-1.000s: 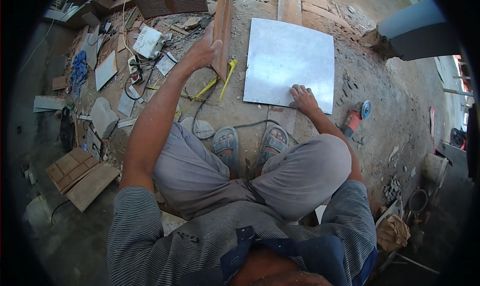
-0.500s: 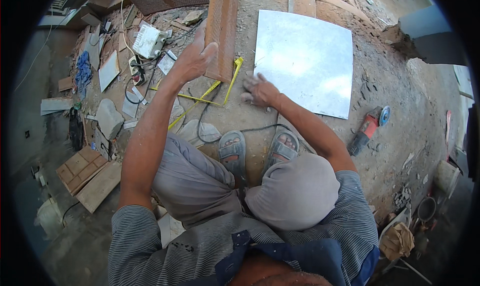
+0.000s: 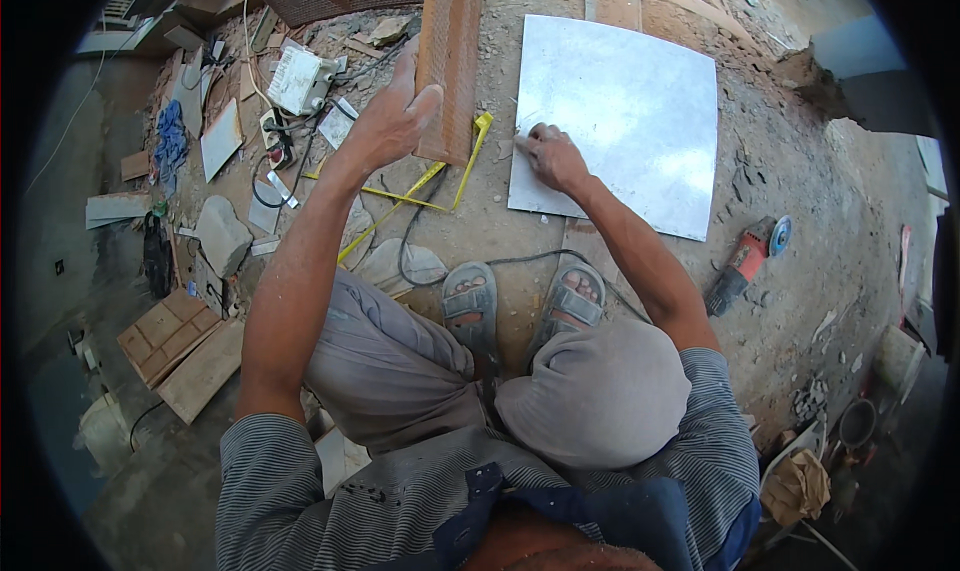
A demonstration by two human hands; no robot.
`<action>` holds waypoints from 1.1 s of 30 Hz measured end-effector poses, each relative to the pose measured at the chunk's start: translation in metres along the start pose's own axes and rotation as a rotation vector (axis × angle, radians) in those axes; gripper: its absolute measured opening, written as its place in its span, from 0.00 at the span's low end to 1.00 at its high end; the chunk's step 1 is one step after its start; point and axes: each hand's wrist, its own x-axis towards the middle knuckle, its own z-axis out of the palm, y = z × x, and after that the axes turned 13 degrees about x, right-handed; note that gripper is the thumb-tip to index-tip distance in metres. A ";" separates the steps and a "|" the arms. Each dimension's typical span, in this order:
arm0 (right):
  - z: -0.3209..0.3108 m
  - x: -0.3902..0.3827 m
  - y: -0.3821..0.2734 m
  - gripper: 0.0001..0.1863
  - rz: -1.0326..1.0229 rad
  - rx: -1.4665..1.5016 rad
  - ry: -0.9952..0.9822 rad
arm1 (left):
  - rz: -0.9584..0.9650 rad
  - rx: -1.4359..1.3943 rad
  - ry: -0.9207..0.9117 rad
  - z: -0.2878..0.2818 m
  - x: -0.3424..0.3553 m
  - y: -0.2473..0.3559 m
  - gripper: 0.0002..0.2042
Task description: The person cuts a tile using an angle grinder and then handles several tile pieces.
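Note:
My left hand (image 3: 390,121) grips a long brown plank-like tile (image 3: 450,61) and holds it up on edge over the dusty floor. My right hand (image 3: 548,156) rests with curled fingers on the left edge of a large square grey tile (image 3: 640,111) that lies flat on the ground. Whether its fingers pinch something small is not visible. A yellow metal square (image 3: 445,176) lies on the floor between the two hands, just under the plank. I am squatting, with my sandalled feet (image 3: 520,306) just in front of the grey tile.
A red angle grinder (image 3: 745,261) lies right of the grey tile, its cable running past my feet. Left are a white socket box (image 3: 297,79), a stone block (image 3: 222,233), tile offcuts and stacked brown tiles (image 3: 165,331). A bucket (image 3: 858,423) stands lower right.
My right hand has slid from the tile's near edge up to its left edge. My left hand has kept hold of the brown plank, raising it a little.

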 end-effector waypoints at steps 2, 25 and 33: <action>-0.008 0.002 0.011 0.18 0.102 0.001 0.124 | -0.018 0.000 -0.015 -0.003 -0.001 0.001 0.30; -0.002 0.008 -0.022 0.24 0.086 -0.154 -0.058 | 0.003 0.092 0.000 0.004 0.001 -0.011 0.30; 0.013 -0.163 -0.052 0.14 0.345 0.637 0.269 | 0.236 0.111 0.156 0.005 0.014 -0.015 0.31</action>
